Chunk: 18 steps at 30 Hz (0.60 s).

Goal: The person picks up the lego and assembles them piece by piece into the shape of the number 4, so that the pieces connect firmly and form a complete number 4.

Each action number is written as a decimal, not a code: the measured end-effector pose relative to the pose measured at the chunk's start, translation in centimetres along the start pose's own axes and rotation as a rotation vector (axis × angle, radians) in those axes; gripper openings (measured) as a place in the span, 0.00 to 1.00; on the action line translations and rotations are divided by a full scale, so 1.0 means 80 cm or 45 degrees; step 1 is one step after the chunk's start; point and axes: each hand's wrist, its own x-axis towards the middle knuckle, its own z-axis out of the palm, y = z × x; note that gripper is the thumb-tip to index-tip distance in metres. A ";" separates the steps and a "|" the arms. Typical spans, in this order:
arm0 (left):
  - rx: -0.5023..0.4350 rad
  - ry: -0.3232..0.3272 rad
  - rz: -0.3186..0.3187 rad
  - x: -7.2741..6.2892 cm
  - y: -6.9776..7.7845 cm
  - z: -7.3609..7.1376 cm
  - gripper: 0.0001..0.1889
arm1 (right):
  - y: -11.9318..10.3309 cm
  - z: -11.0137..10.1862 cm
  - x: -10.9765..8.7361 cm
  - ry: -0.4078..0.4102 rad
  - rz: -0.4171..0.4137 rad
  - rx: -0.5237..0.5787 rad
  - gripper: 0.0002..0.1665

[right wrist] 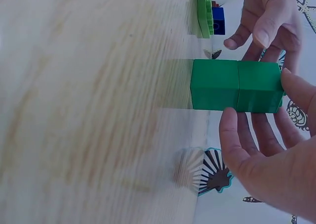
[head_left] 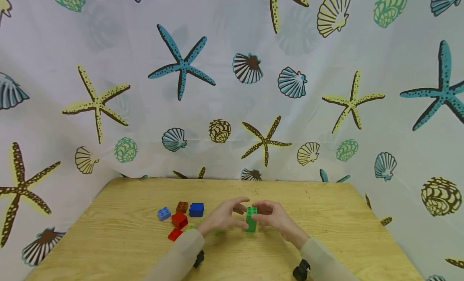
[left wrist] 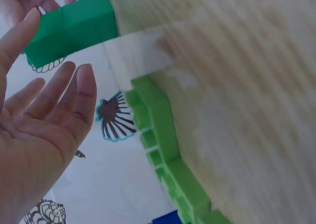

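Observation:
A dark green tower of two stacked toy building bricks (head_left: 251, 220) stands upright on the wooden table, studs on top. Both hands are raised around it. On its left side the left hand (head_left: 225, 215) curves loosely with fingers spread, and a gap shows between its fingers and the bricks (left wrist: 79, 28) in the left wrist view. From the right, the right hand (head_left: 274, 217) is very close. Its thumb lies by the tower's upper end and its fingers pass along the side (right wrist: 237, 85); whether they touch is unclear.
Left of the hands lie a light blue brick (head_left: 164, 213), a brown brick (head_left: 182, 207), a dark blue brick (head_left: 196, 209) and red bricks (head_left: 179, 220). Light green bricks (left wrist: 170, 150) stand near the left hand, partly hidden by its arm. A patterned cloth (head_left: 224, 104) hangs behind the table.

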 end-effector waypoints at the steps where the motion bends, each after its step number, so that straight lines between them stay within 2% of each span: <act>1: -0.012 -0.002 -0.004 -0.003 0.000 -0.003 0.41 | 0.000 0.001 0.000 -0.002 -0.001 0.004 0.32; 4: -0.029 0.000 -0.028 -0.009 -0.002 -0.011 0.39 | 0.000 0.002 0.000 -0.006 -0.002 0.013 0.31; 12: 0.039 -0.018 -0.045 -0.019 -0.013 -0.034 0.35 | 0.002 0.003 -0.001 -0.013 -0.003 0.030 0.30; 18: 0.069 -0.015 -0.068 -0.027 -0.022 -0.050 0.22 | 0.005 0.004 -0.001 -0.002 0.006 0.070 0.29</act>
